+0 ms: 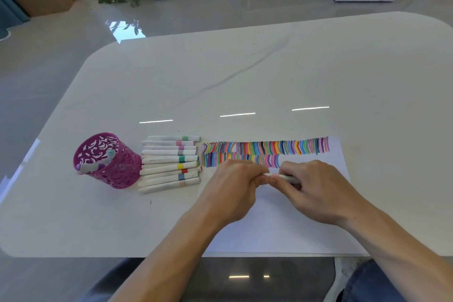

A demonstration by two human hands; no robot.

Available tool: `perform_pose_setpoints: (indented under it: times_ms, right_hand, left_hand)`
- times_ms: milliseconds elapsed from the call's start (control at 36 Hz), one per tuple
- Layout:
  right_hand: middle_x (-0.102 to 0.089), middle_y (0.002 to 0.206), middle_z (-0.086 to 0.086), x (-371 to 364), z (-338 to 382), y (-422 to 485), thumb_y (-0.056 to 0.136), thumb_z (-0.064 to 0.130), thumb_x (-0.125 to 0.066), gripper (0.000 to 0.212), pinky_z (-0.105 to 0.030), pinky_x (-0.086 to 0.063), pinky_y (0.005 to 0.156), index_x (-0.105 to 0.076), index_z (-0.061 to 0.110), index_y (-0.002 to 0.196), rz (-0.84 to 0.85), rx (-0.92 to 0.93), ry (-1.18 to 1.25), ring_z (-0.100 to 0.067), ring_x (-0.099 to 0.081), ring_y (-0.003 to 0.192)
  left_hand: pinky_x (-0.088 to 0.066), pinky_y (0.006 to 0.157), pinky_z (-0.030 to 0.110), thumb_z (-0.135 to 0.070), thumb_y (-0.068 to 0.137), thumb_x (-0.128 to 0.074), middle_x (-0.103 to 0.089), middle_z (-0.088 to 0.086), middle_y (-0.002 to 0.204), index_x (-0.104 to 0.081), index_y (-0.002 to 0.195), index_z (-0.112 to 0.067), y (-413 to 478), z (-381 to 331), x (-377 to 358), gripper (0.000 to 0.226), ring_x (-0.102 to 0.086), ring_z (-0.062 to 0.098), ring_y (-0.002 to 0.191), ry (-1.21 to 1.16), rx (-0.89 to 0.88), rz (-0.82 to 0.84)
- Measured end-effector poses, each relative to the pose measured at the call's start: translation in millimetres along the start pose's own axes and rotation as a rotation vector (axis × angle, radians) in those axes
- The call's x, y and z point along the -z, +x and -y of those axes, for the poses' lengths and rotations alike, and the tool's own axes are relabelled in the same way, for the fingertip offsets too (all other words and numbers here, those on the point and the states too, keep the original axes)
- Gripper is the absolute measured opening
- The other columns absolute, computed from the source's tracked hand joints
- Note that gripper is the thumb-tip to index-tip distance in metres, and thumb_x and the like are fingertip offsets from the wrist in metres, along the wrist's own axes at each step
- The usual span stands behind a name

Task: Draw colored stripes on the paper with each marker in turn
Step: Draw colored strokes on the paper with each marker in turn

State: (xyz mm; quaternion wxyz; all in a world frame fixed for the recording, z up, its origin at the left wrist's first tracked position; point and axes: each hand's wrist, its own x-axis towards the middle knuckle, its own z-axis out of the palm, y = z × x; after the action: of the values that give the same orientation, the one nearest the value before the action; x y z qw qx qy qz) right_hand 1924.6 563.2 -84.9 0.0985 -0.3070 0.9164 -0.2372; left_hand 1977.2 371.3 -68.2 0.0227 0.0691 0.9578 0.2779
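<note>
My left hand (235, 186) pinches one end of the slim white marker (288, 178) and hides its tip. My right hand (311, 189) curls round the barrel. The marker is held level over the white paper sheet (282, 228) on the desk (220, 81), just below two rows of coloured stripes (269, 147).

The table (245, 76) had a glossy, smooth white top that looked like stone, with thin grey veins, and it mirrored bright strips of light. The paper (282, 228) on it was white and matt. The row of markers (169, 164) had smooth white plastic barrels with a dull sheen, and the held marker (286, 177) was of the same plastic. The pen holder (115, 169) was a magenta openwork cup (plastic or painted metal, it could not be told). The floor (73, 39) was polished and shiny. The trousers (372, 284) were of blue denim cloth.
</note>
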Motion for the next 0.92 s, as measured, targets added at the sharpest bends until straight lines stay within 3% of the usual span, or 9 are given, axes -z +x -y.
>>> perform_pose_setpoints:
  times_ms: [194,333,389,472,556,722,806,861,917]
  right_hand:
    - [-0.046,0.052,0.005,4,6,-1,0.085,0.079,-0.024,0.064,-0.025,-0.031,0.051,-0.048,0.022,0.067,-0.003,-0.019,0.010,-0.014,-0.043,0.050]
    - [-0.035,0.047,0.004,9,-4,1,0.090,0.072,-0.040,0.066,-0.031,-0.031,0.051,-0.037,0.015,0.058,-0.065,-0.120,0.105,-0.014,-0.033,0.046]
    - [-0.038,0.048,0.001,12,-6,1,0.092,0.070,-0.040,0.066,-0.034,-0.034,0.052,-0.039,0.013,0.060,-0.087,-0.133,0.103,-0.015,-0.035,0.047]
    - [-0.042,0.049,0.002,13,-8,0,0.095,0.063,-0.044,0.058,-0.034,-0.035,0.052,-0.041,0.017,0.062,-0.095,-0.158,0.139,-0.015,-0.040,0.048]
    - [-0.051,0.053,0.002,11,-10,-1,0.098,0.058,-0.048,0.051,-0.036,-0.040,0.054,-0.048,0.019,0.064,-0.062,-0.180,0.119,-0.014,-0.048,0.051]
    - [-0.055,0.058,-0.003,8,-19,-4,0.099,0.052,-0.052,0.050,-0.034,-0.039,0.055,-0.054,0.015,0.067,-0.039,-0.197,0.175,-0.017,-0.049,0.055]
    - [-0.060,0.064,-0.007,10,-21,-6,0.099,0.051,-0.052,0.049,-0.040,-0.044,0.058,-0.058,0.011,0.071,-0.025,-0.222,0.221,-0.021,-0.053,0.059]
    - [-0.065,0.067,-0.003,11,-22,-7,0.100,0.049,-0.050,0.042,-0.043,-0.050,0.066,-0.063,0.016,0.076,-0.030,-0.240,0.256,-0.021,-0.059,0.064]
    - [-0.069,0.072,0.004,12,-23,-7,0.102,0.044,-0.050,0.026,-0.034,-0.051,0.069,-0.066,0.027,0.089,-0.046,-0.239,0.297,-0.011,-0.062,0.067]
  left_hand:
    - [-0.054,0.074,0.030,-0.026,0.102,-0.056,-0.075,-0.005,0.089,-0.076,0.101,-0.018,-1,-1,3,0.022,-0.066,0.011,0.078,-0.028,-0.009,-0.036]
    - [-0.048,0.077,0.015,-0.023,0.098,-0.062,-0.076,-0.007,0.097,-0.077,0.106,-0.019,-1,4,11,0.018,-0.066,0.008,0.087,-0.048,0.033,-0.112]
    - [-0.042,0.076,0.009,-0.023,0.098,-0.061,-0.075,-0.008,0.099,-0.077,0.108,-0.018,-1,5,11,0.019,-0.065,0.008,0.089,-0.055,0.050,-0.116]
    - [-0.044,0.085,0.018,-0.025,0.100,-0.059,-0.074,-0.006,0.108,-0.074,0.113,-0.018,0,6,7,0.022,-0.065,0.011,0.100,-0.029,0.056,-0.097]
    - [-0.039,0.088,0.016,-0.028,0.101,-0.056,-0.072,-0.007,0.114,-0.072,0.117,-0.019,1,8,4,0.025,-0.062,0.011,0.107,-0.012,0.068,-0.083]
    - [-0.033,0.079,0.012,-0.028,0.100,-0.057,-0.069,-0.010,0.107,-0.070,0.116,-0.021,3,10,-2,0.022,-0.056,0.005,0.096,0.004,0.047,-0.080]
    - [-0.043,0.082,0.019,-0.031,0.100,-0.058,-0.066,-0.014,0.108,-0.070,0.117,-0.026,4,11,-6,0.022,-0.053,0.002,0.095,0.024,0.025,-0.064]
    - [-0.045,0.086,0.019,-0.032,0.098,-0.059,-0.065,-0.015,0.112,-0.071,0.116,-0.027,5,10,-9,0.021,-0.055,0.003,0.103,0.043,0.009,-0.067]
    - [-0.038,0.089,0.014,-0.032,0.098,-0.060,-0.063,-0.016,0.119,-0.071,0.117,-0.027,7,9,-11,0.022,-0.052,0.003,0.110,0.054,0.003,-0.058]
